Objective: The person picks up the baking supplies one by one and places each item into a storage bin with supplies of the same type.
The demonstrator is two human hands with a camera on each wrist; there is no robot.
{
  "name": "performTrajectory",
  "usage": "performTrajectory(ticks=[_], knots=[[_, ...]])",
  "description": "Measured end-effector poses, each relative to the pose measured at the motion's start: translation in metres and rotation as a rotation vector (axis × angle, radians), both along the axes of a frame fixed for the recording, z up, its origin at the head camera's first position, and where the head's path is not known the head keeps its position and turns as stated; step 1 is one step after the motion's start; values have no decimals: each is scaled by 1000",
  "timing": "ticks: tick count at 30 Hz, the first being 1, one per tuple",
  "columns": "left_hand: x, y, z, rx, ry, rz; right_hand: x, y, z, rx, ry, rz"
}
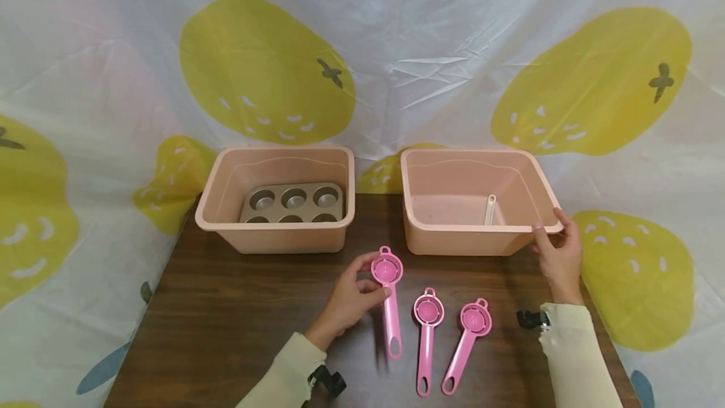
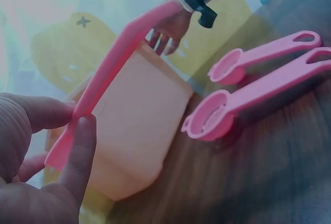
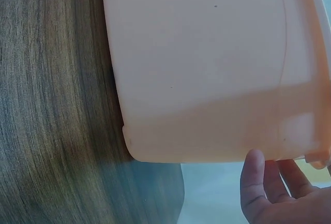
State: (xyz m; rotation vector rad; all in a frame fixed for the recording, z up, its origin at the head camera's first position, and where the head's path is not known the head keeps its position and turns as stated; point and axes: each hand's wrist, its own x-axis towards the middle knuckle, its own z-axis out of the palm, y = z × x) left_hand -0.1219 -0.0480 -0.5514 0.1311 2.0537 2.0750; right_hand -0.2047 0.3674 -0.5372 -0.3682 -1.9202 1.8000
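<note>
The left hand (image 1: 352, 298) pinches a pink egg separator (image 1: 391, 310) close to its cup, thumb and fingers around it, and holds it raised above the desk (image 1: 198, 313). Two more separators lie just beside it — a middle one (image 1: 427, 337) and a right one (image 1: 468, 342) — with handles toward the person. The right hand (image 1: 559, 260) grips the near right corner of the right-hand peach bin (image 1: 464, 243), in which a slim pale handle (image 1: 489, 211) shows. The left-hand peach bin (image 1: 283, 242) contains a muffin tin (image 1: 309, 199). Behind hangs a cloth (image 1: 430, 74) printed with yellow fruit.
</note>
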Motion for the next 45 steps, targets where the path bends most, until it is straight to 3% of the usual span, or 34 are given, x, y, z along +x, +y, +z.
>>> performTrajectory(ticks=[6,13,20,26,34,45], knots=[[-6,3,12,21,37,-14,4,-2,4,7,-2,-8],[-19,6,30,7,107,-22,12,-13,21,16,14,15],[-35,11,44,-10,157,-23,1,0,0,27,-10,-7],[-48,17,55,-29,171,-23,2,0,1,67,-42,-1],[-67,29,71,14,168,-18,0,1,1,58,-58,23],[-102,49,86,-24,229,36,4,2,3,135,-112,20]])
